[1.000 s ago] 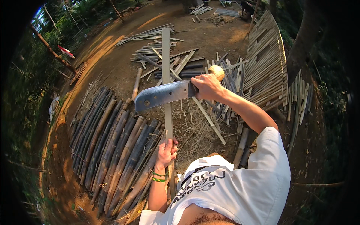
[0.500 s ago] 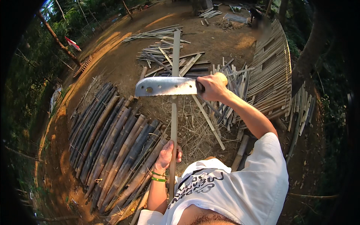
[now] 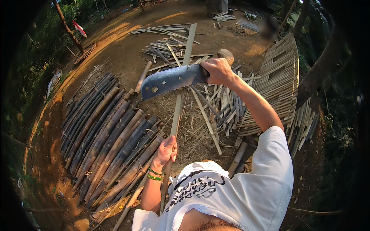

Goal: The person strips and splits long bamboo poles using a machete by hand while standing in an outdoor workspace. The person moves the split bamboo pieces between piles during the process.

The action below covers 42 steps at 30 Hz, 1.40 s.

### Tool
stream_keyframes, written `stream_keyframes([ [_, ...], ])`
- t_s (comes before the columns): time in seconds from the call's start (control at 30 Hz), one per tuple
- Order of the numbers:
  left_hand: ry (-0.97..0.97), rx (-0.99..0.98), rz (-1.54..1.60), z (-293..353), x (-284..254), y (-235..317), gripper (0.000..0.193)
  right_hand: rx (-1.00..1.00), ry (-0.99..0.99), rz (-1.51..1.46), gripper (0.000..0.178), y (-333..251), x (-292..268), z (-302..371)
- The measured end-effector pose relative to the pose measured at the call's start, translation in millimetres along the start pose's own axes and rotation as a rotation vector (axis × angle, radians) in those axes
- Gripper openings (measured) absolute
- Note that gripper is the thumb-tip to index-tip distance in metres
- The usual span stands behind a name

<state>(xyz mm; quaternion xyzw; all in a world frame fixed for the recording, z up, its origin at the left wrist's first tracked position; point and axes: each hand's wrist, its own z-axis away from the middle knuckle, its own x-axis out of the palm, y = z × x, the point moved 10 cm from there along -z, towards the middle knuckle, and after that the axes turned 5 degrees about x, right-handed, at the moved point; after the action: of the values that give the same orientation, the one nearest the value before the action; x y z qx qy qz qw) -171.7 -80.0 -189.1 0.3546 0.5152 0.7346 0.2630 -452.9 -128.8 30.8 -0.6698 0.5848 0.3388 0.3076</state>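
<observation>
My right hand [image 3: 219, 72] is closed round the wooden handle of a machete [image 3: 171, 79], whose rounded butt sticks out behind the fist. The broad blade, with several holes in it, points left and tilts down toward its tip. It crosses in front of a long pale bamboo slat [image 3: 175, 117] and hides part of it. Whether blade and slat touch, I cannot tell. Lower down, my left hand [image 3: 165, 151] grips the slat, which stands up at a lean, its far end toward the right. The slat's near end runs down beside my shirt.
Thick bamboo poles [image 3: 115, 142] lie side by side on the left. Loose split slats [image 3: 231, 109] are piled at the right, beside a large slatted bamboo panel [image 3: 269, 81]. More slat bundles [image 3: 165, 48] lie farther off. Dry shavings [image 3: 192, 133] litter the ground ahead.
The machete has gone from nearly level to tilted, tip lower, as my right hand rose a little. The slat now leans, its far end farther right and its near end farther left.
</observation>
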Motion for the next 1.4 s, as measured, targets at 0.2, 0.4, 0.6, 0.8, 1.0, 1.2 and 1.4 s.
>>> stream_keyframes([
  [0.2, -0.097, 0.057, 0.091, 15, 17, 15, 0.054, 0.443, 0.145, 0.165, 0.027, 122, -63, -51],
  [0.4, -0.215, 0.116, 0.209, 19, 36, 33, 0.059, 0.862, 0.250, 0.165, 0.038, 261, -153, -10],
  [0.6, -0.557, -0.134, 0.822, 6, 45, -7, 0.062, 0.721, 0.113, -0.968, 0.024, 103, -19, 59],
  [0.8, -0.494, -0.152, 0.804, 8, 45, -13, 0.060, 0.624, 0.135, -1.526, 0.018, -53, 60, 68],
  [1.0, 0.285, 0.365, -0.496, 18, -44, 20, 0.045, 0.673, 0.258, -1.611, 0.021, -98, 79, 47],
  [1.2, 1.434, 0.660, -0.693, 244, -66, 44, 0.019, 0.763, 0.272, -1.463, 0.015, -104, 90, 50],
  [1.4, 2.486, -0.184, -0.439, 427, -26, -188, 0.064, 0.707, 0.349, -1.434, 0.017, -97, 84, 50],
])
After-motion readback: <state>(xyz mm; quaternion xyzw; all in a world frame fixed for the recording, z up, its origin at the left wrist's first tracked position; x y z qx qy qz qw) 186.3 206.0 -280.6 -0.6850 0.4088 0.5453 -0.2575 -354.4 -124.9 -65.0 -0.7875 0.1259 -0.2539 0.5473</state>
